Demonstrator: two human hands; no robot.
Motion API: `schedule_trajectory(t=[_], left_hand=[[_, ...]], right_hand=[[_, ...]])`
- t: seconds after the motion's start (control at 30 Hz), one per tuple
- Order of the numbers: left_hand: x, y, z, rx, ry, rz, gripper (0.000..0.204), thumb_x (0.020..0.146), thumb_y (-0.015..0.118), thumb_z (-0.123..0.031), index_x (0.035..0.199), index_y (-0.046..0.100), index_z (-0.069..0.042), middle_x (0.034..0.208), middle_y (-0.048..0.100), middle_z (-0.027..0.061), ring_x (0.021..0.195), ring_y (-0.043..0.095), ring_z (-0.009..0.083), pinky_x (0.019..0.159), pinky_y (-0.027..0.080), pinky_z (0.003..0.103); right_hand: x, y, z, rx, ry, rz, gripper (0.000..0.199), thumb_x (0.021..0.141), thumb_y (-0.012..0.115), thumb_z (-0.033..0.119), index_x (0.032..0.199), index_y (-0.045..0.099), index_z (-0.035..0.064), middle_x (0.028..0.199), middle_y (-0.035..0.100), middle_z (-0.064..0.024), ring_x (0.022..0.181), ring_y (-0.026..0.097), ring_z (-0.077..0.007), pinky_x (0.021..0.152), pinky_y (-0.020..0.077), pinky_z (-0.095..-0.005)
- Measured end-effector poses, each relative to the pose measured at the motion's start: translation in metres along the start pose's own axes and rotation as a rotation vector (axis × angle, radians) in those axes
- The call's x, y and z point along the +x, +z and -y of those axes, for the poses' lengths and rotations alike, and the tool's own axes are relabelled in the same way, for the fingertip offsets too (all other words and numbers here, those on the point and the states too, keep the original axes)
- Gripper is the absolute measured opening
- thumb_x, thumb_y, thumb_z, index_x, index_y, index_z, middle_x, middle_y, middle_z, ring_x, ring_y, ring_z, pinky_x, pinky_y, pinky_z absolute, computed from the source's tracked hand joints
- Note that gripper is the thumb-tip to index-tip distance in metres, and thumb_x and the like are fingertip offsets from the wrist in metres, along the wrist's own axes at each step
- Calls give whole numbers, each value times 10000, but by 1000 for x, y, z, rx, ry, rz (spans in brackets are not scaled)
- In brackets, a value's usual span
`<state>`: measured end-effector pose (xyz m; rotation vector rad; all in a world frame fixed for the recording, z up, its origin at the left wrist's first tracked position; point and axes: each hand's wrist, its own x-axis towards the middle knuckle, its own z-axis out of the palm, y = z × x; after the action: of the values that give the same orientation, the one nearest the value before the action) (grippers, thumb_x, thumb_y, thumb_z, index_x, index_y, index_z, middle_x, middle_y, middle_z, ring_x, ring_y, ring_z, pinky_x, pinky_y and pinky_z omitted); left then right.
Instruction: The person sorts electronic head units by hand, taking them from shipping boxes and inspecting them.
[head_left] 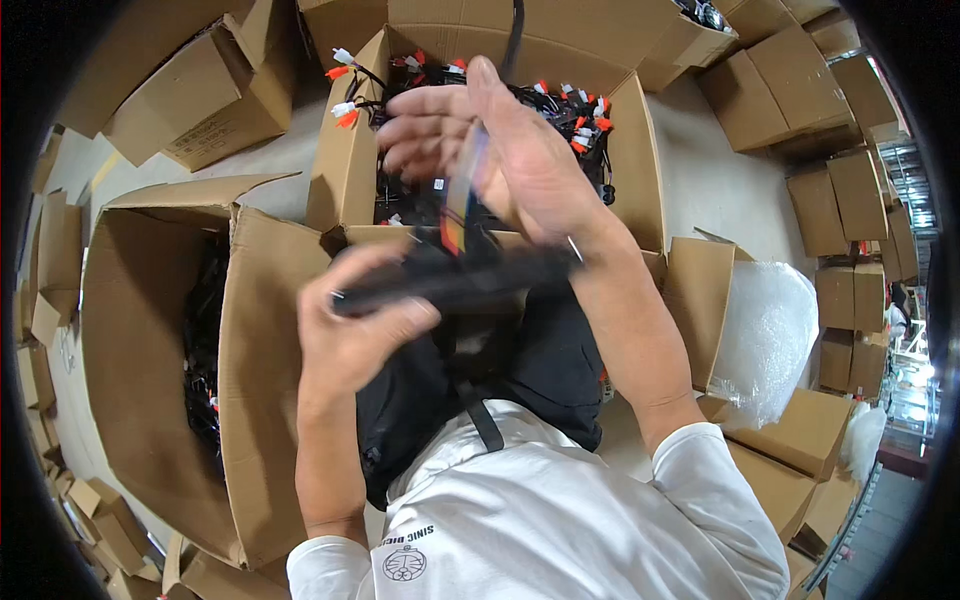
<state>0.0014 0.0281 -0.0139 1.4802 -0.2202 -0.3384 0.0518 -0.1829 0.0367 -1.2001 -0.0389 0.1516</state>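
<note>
Blurred right hand (500, 150) hiding cable bundle (455, 280)

An open brown cardboard box (640, 150) stands straight ahead, its flaps folded outward, filled with black cable bundles tipped with red and white connectors. A larger open brown cardboard carton (150, 350) lies at the left, tipped on its side, with dark cables inside. More brown cardboard boxes (830, 150) are stacked along the right edge and in the upper right corner, others (200, 90) at the upper left. Near the lower right, a clear bubble-wrap bag (765, 340) rests in an open brown box (790, 440)
</note>
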Motion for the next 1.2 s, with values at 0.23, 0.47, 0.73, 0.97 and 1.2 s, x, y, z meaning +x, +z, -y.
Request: schedule_trajectory(t=[0.23, 0.47, 0.73, 0.97, 1.2], left_hand=[[44, -11, -9, -378, 368, -513, 411, 946, 667, -141, 1259, 566, 106, 1170, 657, 172, 1051, 654, 243, 976, 513, 368], [57, -13, 21, -442, 185, -515, 370, 968, 647, -176, 1224, 557, 75, 1166, 648, 167, 1051, 649, 235, 943, 528, 368], [44, -29, 32, -100, 44, -487, 479, 941, 696, -255, 1263, 532, 60, 1071, 626, 68, 963, 566, 119, 912, 449, 256], [35, -35, 28, -212, -38, -540, 416, 956, 682, -316, 1127, 556, 41, 956, 627, 49, 877, 553, 93, 835, 471, 263], [35, -29, 37, -241, -37, -467, 316, 999, 616, -250, 1152, 575, 23, 1075, 641, 73, 955, 588, 115, 900, 485, 285]], right_hand=[[-73, -33, -93, -765, 211, -94, 303, 978, 485, 235, 932, 704, 30, 912, 708, -127, 819, 673, -203, 773, 533, -346], [-112, -53, -341, -1399, 481, 328, 334, 913, 590, 295, 1065, 688, 15, 1045, 690, -249, 1016, 668, -387, 909, 515, -464], [-63, -22, -413, -1483, 233, 614, 360, 897, 604, 265, 1171, 642, 34, 1121, 663, -260, 973, 672, -410, 845, 539, -480], [-82, -38, -419, -1395, 377, 721, 382, 885, 612, 228, 1217, 611, 40, 1153, 648, -253, 915, 678, -423, 780, 556, -489], [-131, -73, -392, -1319, 548, 697, 412, 876, 620, 197, 1257, 585, 45, 1180, 635, -246, 866, 684, -434, 724, 570, -496]])
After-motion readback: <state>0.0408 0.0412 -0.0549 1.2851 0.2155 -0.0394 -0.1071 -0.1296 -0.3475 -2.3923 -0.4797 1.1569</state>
